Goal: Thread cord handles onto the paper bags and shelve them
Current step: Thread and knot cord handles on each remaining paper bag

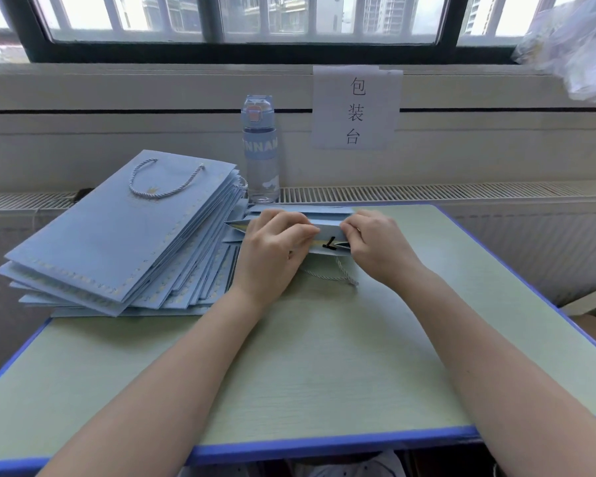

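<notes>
A light blue paper bag (327, 232) lies folded flat near the far middle of the desk, its top edge turned toward me. My left hand (272, 251) grips that edge on the left, fingers curled over it. On the right, my right hand (375, 246) pinches the same edge. A small black piece (330, 244) shows on the bag between my hands. A pale twisted cord handle (341, 274) hangs from the bag onto the desk below my hands.
A fanned stack of flat blue bags (117, 242) fills the desk's left side, the top one carrying a cord handle (162, 182). A clear water bottle (260, 149) stands behind by the wall. The green desk (324, 366) has a blue rim; a paper sign (356, 106) hangs above.
</notes>
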Demonstrator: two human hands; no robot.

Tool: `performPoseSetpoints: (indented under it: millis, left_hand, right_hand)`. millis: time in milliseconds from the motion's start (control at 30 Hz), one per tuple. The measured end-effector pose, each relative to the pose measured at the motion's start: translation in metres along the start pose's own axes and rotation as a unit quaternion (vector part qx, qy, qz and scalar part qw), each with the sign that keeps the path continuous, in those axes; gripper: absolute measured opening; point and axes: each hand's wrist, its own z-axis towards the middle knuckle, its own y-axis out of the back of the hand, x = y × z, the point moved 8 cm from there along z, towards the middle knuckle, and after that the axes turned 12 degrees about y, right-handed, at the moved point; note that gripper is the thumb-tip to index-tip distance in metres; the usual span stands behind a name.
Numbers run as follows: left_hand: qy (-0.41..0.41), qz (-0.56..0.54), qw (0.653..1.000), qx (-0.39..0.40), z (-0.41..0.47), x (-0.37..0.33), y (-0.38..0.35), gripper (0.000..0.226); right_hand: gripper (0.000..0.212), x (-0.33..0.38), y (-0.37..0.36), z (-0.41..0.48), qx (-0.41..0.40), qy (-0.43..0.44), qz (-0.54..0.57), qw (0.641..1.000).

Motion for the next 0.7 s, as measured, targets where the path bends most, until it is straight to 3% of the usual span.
performPoseSetpoints:
  millis: [200, 300, 700]
  left_hand:
    - [0.037, 0.097, 0.995, 0.017, -0.003, 0.001, -0.009, 0.031]
    - [0.045, 0.126, 0.991, 0.01, -0.005, -0.001, -0.007, 0.026]
    - [0.042, 0.063, 0.997, 0.014, -0.001, 0.004, -0.003, 0.023]
  right_hand:
    - [0.025, 0.009, -0.002, -0.002, -0.037, -0.026, -0.015, 0.999]
    - [0.025, 0.013, -0.007, -0.003, -0.053, -0.027, 0.011, 0.998]
    - [0.017, 0.001, 0.008, -0.003, -0.103, -0.036, 0.06, 0.992]
